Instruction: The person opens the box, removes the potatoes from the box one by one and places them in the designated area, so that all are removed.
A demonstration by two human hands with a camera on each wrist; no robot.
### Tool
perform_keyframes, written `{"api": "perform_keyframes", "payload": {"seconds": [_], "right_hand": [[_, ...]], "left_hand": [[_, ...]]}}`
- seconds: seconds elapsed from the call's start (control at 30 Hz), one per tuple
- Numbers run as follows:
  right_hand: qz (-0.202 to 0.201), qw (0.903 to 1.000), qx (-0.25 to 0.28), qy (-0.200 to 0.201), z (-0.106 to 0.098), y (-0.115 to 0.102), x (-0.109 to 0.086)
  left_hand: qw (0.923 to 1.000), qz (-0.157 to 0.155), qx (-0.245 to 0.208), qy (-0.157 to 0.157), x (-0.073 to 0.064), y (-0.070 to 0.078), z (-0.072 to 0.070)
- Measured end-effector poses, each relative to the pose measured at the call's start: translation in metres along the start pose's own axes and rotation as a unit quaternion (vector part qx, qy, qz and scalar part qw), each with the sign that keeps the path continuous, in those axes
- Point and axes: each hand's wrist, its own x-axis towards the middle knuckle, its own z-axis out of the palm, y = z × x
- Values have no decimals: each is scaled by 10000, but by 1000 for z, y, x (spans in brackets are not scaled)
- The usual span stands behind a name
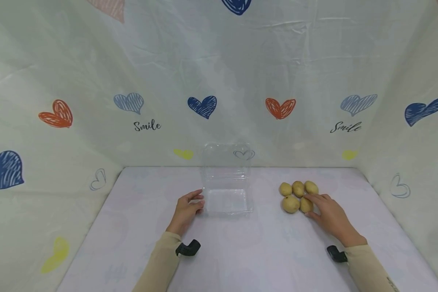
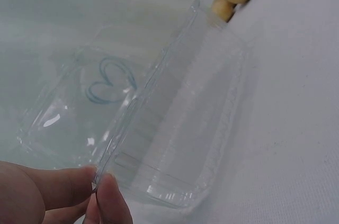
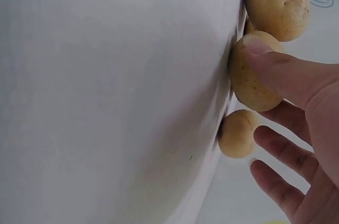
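Observation:
A clear plastic clamshell box (image 1: pixel 225 201) stands on the table with its lid (image 1: pixel 224 158) raised behind it. At its left side is my left hand (image 1: pixel 185 210); in the left wrist view the thumb and a finger pinch the box's rim (image 2: pixel 108 155) near a corner. To the right, several potatoes (image 1: pixel 290 204) lie in a close group. My right hand (image 1: pixel 330 215) reaches in from the right and grips the front right potato (image 3: pixel 249 83) between thumb and fingers. Its other fingers spread loosely near another potato (image 3: pixel 238 134). Nothing is visible inside the box.
The pale table (image 1: pixel 263 251) meets a hanging white sheet (image 1: pixel 241 73) printed with hearts at its back and sides. The raised lid stands before the back sheet. Black camera mounts (image 1: pixel 189 247) sit on both wrists.

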Motion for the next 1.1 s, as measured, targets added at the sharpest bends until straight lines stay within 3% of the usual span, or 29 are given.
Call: {"api": "perform_keyframes", "payload": {"seconds": [0.7, 1.1], "right_hand": [[571, 9980, 199, -197, -3, -5, -8], [908, 9948, 232, -388, -12, 2, -13]], "left_hand": [[9999, 33, -56, -87, -1, 0, 3], [9997, -80, -87, -196, 0, 0, -4]]}}
